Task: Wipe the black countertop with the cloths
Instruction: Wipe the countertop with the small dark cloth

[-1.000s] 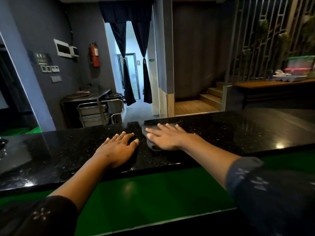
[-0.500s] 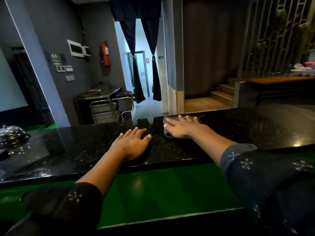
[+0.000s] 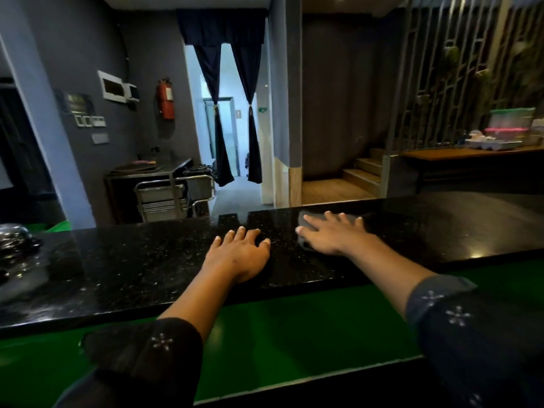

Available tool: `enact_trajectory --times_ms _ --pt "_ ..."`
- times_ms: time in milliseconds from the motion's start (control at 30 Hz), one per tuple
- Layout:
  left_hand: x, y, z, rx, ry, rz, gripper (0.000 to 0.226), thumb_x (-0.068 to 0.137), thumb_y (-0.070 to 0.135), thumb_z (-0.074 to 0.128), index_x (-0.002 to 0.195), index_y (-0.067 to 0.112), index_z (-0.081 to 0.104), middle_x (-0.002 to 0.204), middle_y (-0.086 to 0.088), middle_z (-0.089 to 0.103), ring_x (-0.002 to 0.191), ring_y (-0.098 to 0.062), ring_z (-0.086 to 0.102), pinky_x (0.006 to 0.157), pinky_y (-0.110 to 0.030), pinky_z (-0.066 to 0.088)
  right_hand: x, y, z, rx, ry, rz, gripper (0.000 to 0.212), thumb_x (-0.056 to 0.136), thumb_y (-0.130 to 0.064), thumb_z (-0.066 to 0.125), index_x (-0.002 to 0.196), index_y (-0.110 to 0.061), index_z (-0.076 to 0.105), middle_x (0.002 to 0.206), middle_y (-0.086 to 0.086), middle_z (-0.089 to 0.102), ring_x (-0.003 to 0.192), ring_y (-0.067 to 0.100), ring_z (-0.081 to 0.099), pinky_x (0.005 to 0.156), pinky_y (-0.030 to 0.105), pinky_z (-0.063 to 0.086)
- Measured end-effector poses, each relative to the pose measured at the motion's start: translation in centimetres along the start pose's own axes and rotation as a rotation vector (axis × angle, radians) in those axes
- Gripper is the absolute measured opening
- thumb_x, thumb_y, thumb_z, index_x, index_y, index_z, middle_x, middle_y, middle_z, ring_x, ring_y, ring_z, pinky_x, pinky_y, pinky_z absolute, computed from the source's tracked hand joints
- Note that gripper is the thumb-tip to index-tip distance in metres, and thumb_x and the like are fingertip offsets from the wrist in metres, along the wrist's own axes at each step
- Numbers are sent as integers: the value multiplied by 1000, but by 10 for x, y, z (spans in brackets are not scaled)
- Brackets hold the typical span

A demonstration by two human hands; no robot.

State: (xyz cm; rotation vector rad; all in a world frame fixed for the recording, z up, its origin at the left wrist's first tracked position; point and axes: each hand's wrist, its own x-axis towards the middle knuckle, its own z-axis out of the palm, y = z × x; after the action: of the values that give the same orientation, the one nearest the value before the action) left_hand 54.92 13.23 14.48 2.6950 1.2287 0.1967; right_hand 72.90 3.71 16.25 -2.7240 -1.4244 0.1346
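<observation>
At the centre of the frame, on the black countertop (image 3: 132,269), the left hand (image 3: 238,254) lies flat, fingers loosely spread; whether a cloth sits under it cannot be told. Just right of it, the right hand (image 3: 329,234) presses straight, spread fingers on a grey cloth (image 3: 306,220) near the counter's far edge. A green ledge (image 3: 279,334) runs below.

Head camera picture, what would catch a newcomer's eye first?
Two bare hands lie flat on the glossy black countertop at centre: the right hand presses a grey cloth near the far edge, the left hand rests beside it. Behind, a red fire extinguisher hangs on the grey wall.
</observation>
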Motion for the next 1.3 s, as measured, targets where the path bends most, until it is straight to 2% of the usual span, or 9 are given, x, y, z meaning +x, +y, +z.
enact_trajectory --times_ms 133,467,567,667,733,800,967,1167,1300 --pt "8 -2 -1 25 10 15 62 97 57 18 153 31 17 162 -3 9 148 -24 7 119 -47 3 -39 14 3 40 -14 -73 68 88 -79 18 150 -53 9 165 -4 0 151 27 -2 116 58 -4" --pt "4 1 1 31 2 0 62 98 57 19 153 29 19 162 -3 12 148 -25 9 118 -50 5 -85 113 -1 73 18 52 64 90 -75 15 150 -53 10 165 -5 0 151 26 -1 117 56 -4" --pt "0 17 -5 95 71 -7 57 98 52 26 145 22 37 155 -5 32 144 -28 24 116 -57 11 -83 114 -7 93 -8 59 65 91 -75 15 151 -50 10 165 -2 -2 151 26 -4 117 56 -5" --pt "-5 69 -15 -43 111 67 54 95 57 34 137 26 48 144 -6 48 134 -29 41 114 -58 17 -88 116 -11 98 -38 17 65 92 -73 14 152 -48 8 165 0 -4 151 28 -6 117 57 -7" --pt "0 107 -15 -114 88 104 58 95 60 33 142 28 42 147 -6 45 136 -30 39 115 -59 14 -96 123 -9 103 -25 -20 64 93 -71 12 152 -48 7 165 0 -5 151 28 -7 117 57 -8" --pt "7 134 -7 -63 50 114 64 94 63 31 147 28 34 154 -5 34 143 -29 28 114 -60 7 -103 137 -5 107 -8 -40 63 93 -72 12 152 -50 7 165 -1 -5 151 27 -7 117 56 -10" --pt "24 147 28 35 -58 48 73 89 74 16 152 38 13 162 -2 5 149 -25 2 116 -56 -3 -82 170 -10 89 -22 6 66 90 -75 13 152 -51 6 165 -1 -5 151 28 -8 116 58 -10" --pt "32 142 37 63 -10 47 71 87 75 13 151 44 11 162 3 4 149 -20 2 117 -51 -2 24 174 -27 59 -70 80 69 92 -73 19 154 -44 7 165 7 -5 150 34 -8 115 62 -9" --pt "32 142 35 94 -5 55 71 86 76 12 150 46 12 162 5 4 149 -19 4 117 -50 0 54 164 -31 74 -70 103 70 92 -72 20 155 -42 8 164 12 -6 149 37 -8 113 65 -11"
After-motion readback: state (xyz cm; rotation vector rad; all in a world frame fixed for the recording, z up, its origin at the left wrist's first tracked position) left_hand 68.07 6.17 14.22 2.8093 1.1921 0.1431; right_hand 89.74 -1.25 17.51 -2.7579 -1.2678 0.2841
